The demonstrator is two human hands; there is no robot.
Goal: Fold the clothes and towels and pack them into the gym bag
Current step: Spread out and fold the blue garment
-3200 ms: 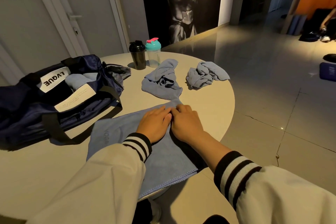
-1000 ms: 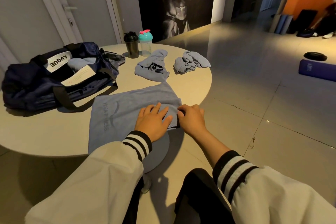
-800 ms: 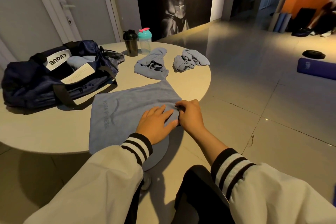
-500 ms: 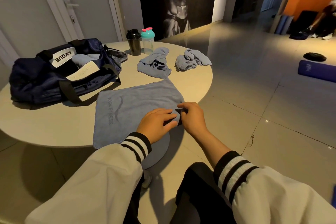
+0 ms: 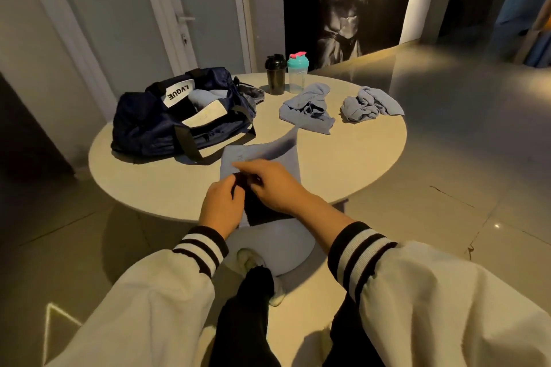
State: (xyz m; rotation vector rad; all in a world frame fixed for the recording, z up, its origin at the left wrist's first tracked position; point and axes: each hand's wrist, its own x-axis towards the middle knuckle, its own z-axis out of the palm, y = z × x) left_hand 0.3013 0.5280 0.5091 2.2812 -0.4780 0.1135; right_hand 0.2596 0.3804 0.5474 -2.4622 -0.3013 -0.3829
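A blue-grey towel (image 5: 269,153) lies folded into a narrow strip at the near edge of the round table (image 5: 357,158), its lower end hanging over the rim. My left hand (image 5: 220,207) pinches the towel's left edge with curled fingers. My right hand (image 5: 278,185) reaches across to the left and holds the folded-over layer beside the left fingers. The navy gym bag (image 5: 167,125) stands unzipped at the table's left, with pale folded cloth inside. Two crumpled blue-grey cloths (image 5: 308,107) (image 5: 369,104) lie at the far side.
A black shaker bottle (image 5: 275,74) and a teal-lidded bottle (image 5: 297,73) stand at the table's far edge. The bag's strap (image 5: 190,146) trails toward the towel. Doors and a wall stand behind; glossy tiled floor opens to the right.
The towel lay spread wide; now it is folded over into a narrow strip. My right hand has carried its edge leftward to meet my left hand. The view has pulled back from the table.
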